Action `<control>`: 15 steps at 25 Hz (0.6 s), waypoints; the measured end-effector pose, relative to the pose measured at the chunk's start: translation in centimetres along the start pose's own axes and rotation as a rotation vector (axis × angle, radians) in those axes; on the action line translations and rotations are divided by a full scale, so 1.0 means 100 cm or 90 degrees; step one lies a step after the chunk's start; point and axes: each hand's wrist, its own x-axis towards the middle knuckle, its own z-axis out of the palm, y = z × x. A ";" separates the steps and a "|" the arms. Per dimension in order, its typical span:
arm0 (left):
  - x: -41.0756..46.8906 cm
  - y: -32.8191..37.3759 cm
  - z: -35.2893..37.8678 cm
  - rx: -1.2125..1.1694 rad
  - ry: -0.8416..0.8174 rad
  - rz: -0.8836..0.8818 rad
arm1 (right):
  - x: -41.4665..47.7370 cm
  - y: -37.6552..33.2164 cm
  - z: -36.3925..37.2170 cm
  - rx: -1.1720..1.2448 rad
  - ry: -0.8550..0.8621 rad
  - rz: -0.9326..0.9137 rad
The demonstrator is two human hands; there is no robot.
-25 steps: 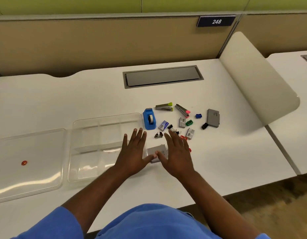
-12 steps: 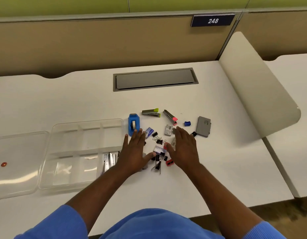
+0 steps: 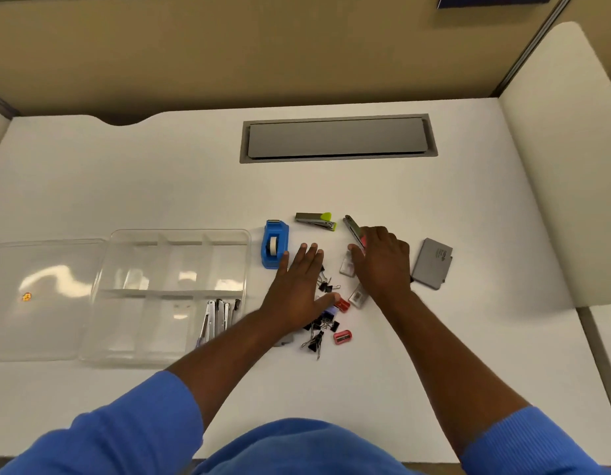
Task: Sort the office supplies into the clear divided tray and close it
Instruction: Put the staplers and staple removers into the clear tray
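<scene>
Barely started: 1 compartment filled

Mostly empty, my tray (image 3: 174, 296) lies open left of the pile, metal tools (image 3: 216, 318) in 1 near compartment. Left hand (image 3: 297, 289) is flat, fingers spread; right hand (image 3: 381, 265) curls over a stapler (image 3: 352, 228); grip unclear. Clips (image 3: 319, 332) remain.

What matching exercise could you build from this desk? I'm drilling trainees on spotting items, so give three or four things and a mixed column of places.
Things:
1. blue tape dispenser
2. grey case
3. metal tools
4. green-tipped stapler

Places:
A. inside the clear divided tray, near-right compartment
B. just right of the tray's far corner, beside the left hand
C. right of the right hand
D. beyond both hands, toward the desk hatch

Pairs: 1-B, 2-C, 3-A, 4-D
</scene>
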 end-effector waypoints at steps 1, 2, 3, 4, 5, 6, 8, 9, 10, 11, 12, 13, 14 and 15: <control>0.002 0.000 0.001 -0.002 -0.004 0.001 | 0.006 0.001 0.002 -0.007 -0.005 0.008; 0.004 0.000 0.003 -0.005 -0.008 0.001 | 0.012 0.003 0.003 -0.004 -0.009 0.017; 0.006 -0.001 0.003 -0.010 -0.009 0.003 | 0.016 0.005 0.004 0.011 -0.009 0.025; 0.008 -0.001 0.004 -0.016 -0.008 0.004 | 0.018 0.007 0.005 0.038 -0.007 0.030; 0.011 -0.001 0.004 -0.023 -0.006 0.003 | 0.019 0.008 0.005 0.070 -0.002 0.033; 0.014 0.000 0.004 -0.034 -0.003 0.002 | 0.020 0.010 0.006 0.100 0.007 0.037; 0.017 0.002 0.002 -0.078 0.013 0.002 | 0.018 0.013 0.006 0.151 0.027 0.064; 0.018 0.004 0.001 -0.118 0.026 -0.004 | 0.016 0.014 0.005 0.179 0.036 0.082; 0.019 0.007 -0.001 -0.170 0.035 -0.021 | 0.012 0.014 0.004 0.207 0.048 0.092; 0.020 0.010 -0.005 -0.229 0.036 -0.052 | 0.009 0.014 0.003 0.233 0.066 0.090; 0.021 0.014 -0.008 -0.290 0.035 -0.091 | 0.004 0.013 0.003 0.259 0.090 0.080; 0.023 0.019 -0.012 -0.350 0.039 -0.130 | -0.002 0.011 0.001 0.285 0.114 0.066; 0.026 0.023 -0.015 -0.409 0.046 -0.165 | -0.007 0.008 0.000 0.310 0.136 0.051; 0.028 0.027 -0.020 -0.470 0.057 -0.191 | -0.011 0.005 -0.002 0.334 0.148 0.035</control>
